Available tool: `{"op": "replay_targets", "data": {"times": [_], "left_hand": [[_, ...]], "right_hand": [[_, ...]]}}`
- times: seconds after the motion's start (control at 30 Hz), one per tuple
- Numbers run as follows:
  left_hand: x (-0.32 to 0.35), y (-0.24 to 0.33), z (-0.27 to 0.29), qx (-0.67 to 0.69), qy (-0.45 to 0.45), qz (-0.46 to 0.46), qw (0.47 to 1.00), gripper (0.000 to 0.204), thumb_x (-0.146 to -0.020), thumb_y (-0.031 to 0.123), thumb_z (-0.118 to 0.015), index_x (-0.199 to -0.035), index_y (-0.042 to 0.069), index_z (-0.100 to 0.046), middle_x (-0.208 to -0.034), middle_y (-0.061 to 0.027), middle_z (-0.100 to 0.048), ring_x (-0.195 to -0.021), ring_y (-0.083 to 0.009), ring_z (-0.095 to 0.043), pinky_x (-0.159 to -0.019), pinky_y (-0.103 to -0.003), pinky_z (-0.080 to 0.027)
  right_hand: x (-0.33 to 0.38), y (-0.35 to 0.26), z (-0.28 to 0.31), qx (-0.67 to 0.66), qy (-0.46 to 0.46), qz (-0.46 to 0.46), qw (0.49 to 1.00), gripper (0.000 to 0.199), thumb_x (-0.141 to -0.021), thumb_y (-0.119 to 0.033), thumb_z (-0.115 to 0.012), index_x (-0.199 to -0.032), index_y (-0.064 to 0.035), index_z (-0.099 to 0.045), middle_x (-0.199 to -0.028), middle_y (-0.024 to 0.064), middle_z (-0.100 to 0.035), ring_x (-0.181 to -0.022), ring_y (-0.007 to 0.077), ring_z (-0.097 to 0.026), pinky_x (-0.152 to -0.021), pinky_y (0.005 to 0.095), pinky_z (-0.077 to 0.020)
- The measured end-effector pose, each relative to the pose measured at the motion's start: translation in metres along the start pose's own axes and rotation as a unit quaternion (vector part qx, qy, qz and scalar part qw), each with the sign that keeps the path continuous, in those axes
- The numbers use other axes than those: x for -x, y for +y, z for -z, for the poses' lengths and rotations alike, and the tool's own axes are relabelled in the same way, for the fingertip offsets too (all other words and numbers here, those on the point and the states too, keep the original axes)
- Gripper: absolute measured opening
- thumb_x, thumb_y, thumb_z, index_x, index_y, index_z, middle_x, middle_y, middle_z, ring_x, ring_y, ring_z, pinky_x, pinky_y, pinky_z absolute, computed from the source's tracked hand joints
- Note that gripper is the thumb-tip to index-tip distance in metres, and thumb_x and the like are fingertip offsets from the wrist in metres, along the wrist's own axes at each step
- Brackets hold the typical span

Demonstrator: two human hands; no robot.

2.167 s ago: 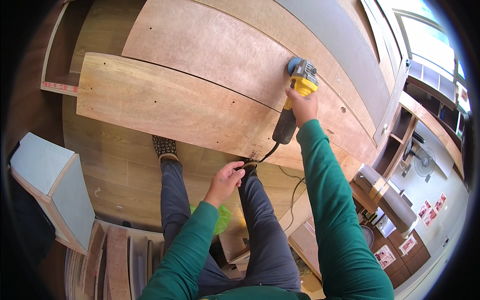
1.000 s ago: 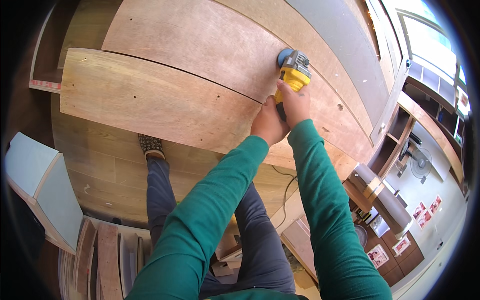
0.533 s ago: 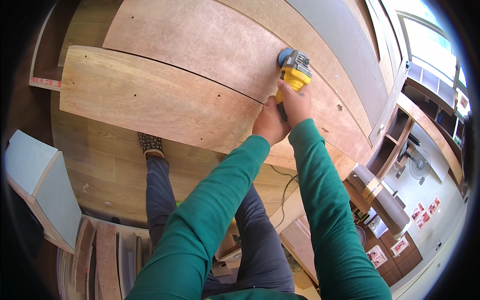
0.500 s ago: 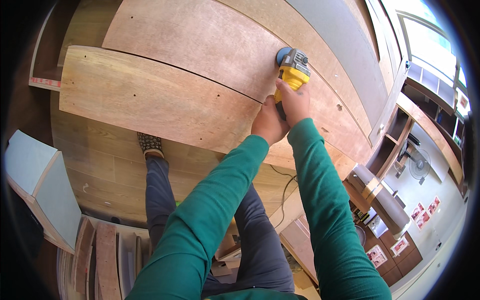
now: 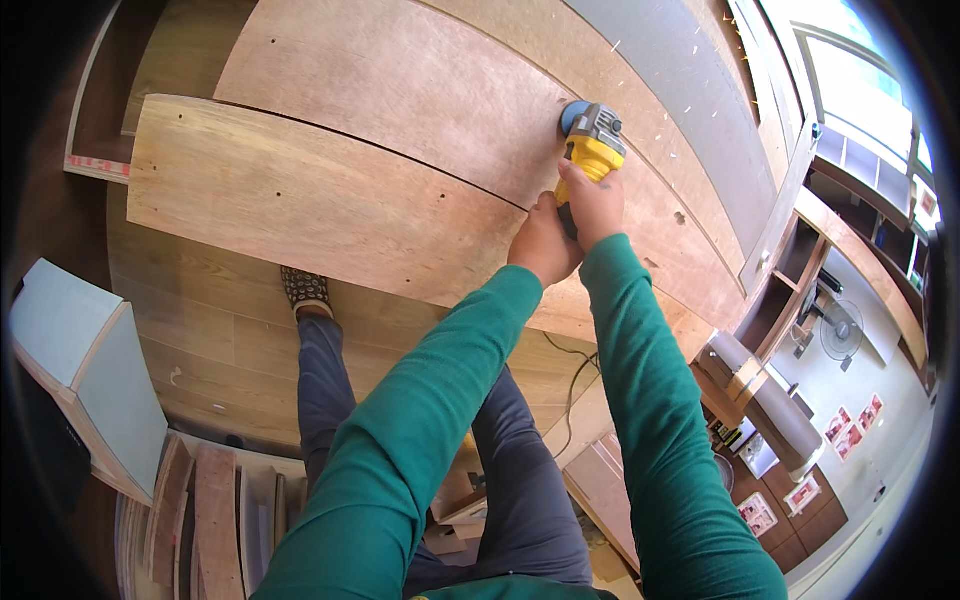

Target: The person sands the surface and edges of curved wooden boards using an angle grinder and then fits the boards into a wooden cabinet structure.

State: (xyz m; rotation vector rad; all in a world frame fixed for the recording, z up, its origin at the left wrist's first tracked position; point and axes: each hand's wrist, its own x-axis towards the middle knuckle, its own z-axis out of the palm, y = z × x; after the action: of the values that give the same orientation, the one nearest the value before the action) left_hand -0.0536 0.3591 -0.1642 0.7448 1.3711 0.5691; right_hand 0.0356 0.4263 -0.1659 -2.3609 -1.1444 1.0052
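Note:
A yellow and grey angle grinder (image 5: 595,152) is held out in front of me over the boards. Its blue disc (image 5: 571,118) is down at the surface of the wide reddish plywood board (image 5: 400,85); I cannot tell how firmly it touches. My left hand (image 5: 543,243) wraps around the rear of the grinder's body. Just right of it, my right hand (image 5: 598,208) grips the body closer to the head. Pale bits and orange sparks streak over the boards beyond the grinder. A paler plank (image 5: 310,205) with small dark holes lies along the near side.
A grey panel (image 5: 690,110) lies past the plywood. A dark cord (image 5: 572,395) hangs under the boards by my leg. At lower left stand a pale box-like cabinet (image 5: 120,370) and several upright offcuts (image 5: 217,520). To the right are a wrapped roll (image 5: 765,405) and a fan (image 5: 841,328).
Bright bits and sparks now fly beyond the grinder, where none showed before. The whole scene has shifted slightly right in view; both hands keep their hold.

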Motion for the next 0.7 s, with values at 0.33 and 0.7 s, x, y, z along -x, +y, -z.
{"op": "replay_targets", "data": {"times": [0.33, 0.7], "left_hand": [[0.004, -0.003, -0.001, 0.011, 0.004, 0.004, 1.000, 0.063, -0.082, 0.031, -0.083, -0.124, -0.001, -0.049, -0.116, -0.0249, -0.069, -0.108, -0.0404, -0.069, -0.090, -0.046, -0.055], [0.003, -0.005, -0.007, 0.022, 0.013, -0.006, 1.000, 0.063, -0.081, 0.029, -0.084, -0.123, -0.002, -0.048, -0.112, -0.0239, -0.070, -0.104, -0.0400, -0.070, -0.087, -0.045, -0.055]], "right_hand": [[0.006, -0.002, 0.001, 0.019, 0.007, -0.007, 1.000, 0.060, -0.082, -0.029, -0.082, -0.120, 0.0092, -0.055, -0.111, 0.0237, -0.071, -0.101, 0.0327, -0.071, -0.089, 0.0405, -0.0548], [0.004, 0.001, 0.000, 0.035, 0.016, 0.003, 0.999, 0.048, -0.085, -0.022, -0.081, -0.120, 0.0020, -0.058, -0.107, 0.0127, -0.070, -0.093, 0.0210, -0.068, -0.082, 0.0359, -0.0545]]}}
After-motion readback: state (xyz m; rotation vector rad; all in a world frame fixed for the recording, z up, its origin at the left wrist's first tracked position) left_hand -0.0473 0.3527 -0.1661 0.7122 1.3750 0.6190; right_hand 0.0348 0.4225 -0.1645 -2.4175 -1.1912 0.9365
